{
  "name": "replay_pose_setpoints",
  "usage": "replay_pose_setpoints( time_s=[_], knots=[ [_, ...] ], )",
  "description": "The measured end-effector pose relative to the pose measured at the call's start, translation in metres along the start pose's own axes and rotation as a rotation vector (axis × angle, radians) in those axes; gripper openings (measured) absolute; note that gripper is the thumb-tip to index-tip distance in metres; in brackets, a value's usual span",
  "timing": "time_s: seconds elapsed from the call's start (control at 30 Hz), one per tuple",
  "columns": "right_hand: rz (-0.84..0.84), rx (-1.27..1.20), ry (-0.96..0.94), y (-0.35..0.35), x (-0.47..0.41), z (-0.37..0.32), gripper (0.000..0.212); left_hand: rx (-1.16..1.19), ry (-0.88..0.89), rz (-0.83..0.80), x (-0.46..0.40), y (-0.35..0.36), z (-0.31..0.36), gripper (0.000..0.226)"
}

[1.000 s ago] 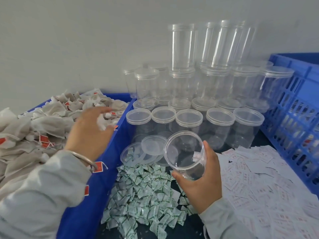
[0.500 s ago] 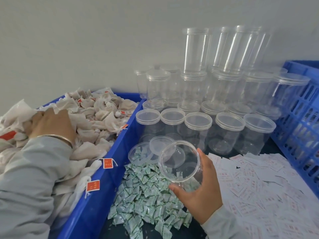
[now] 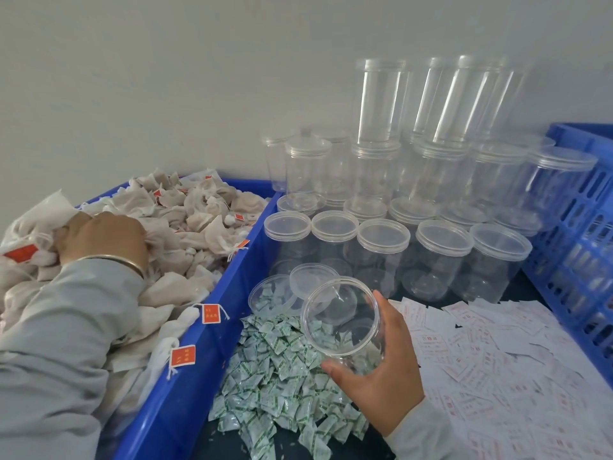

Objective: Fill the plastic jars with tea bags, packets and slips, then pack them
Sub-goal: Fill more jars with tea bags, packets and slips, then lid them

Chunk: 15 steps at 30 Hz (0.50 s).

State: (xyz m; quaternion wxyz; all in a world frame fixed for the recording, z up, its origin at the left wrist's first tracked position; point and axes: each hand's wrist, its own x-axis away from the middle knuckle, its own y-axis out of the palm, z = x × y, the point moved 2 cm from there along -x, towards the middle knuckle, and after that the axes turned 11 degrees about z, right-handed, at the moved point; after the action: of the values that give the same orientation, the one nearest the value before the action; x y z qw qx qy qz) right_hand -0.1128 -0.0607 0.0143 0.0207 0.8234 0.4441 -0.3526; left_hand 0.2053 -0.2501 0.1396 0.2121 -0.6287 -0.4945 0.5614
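My right hand (image 3: 381, 370) holds an open clear plastic jar (image 3: 341, 317), tilted with its mouth toward me, above a pile of small green-printed packets (image 3: 275, 376). My left hand (image 3: 102, 237) is buried in the heap of white tea bags (image 3: 185, 220) with red tags inside a blue bin (image 3: 205, 343), fingers curled into the bags. White slips (image 3: 497, 360) with red print lie spread at the right. Two loose clear lids (image 3: 285, 290) rest behind the packets.
Several lidded clear jars (image 3: 441, 257) stand stacked in rows against the grey wall, tall ones at the back. A blue lattice crate (image 3: 583, 234) stands at the right edge.
My left hand moved left and down into the tea bag heap and closed on bags. My right hand lowered the jar slightly and tilted it more toward me.
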Motion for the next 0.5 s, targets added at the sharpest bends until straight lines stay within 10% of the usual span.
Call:
replay_pose_setpoints(
  time_s=[0.27, 0.5],
  knots=[
    [-0.005, -0.012, 0.026, 0.004, -0.001, -0.002, 0.104, 0.716, -0.015, 0.256, 0.037, -0.059, 0.024, 0.024],
    [-0.069, -0.1, 0.145, 0.013, 0.007, 0.006, 0.106, 1.487, 0.06, -0.128, 0.08, -0.103, 0.062, 0.013]
  ],
)
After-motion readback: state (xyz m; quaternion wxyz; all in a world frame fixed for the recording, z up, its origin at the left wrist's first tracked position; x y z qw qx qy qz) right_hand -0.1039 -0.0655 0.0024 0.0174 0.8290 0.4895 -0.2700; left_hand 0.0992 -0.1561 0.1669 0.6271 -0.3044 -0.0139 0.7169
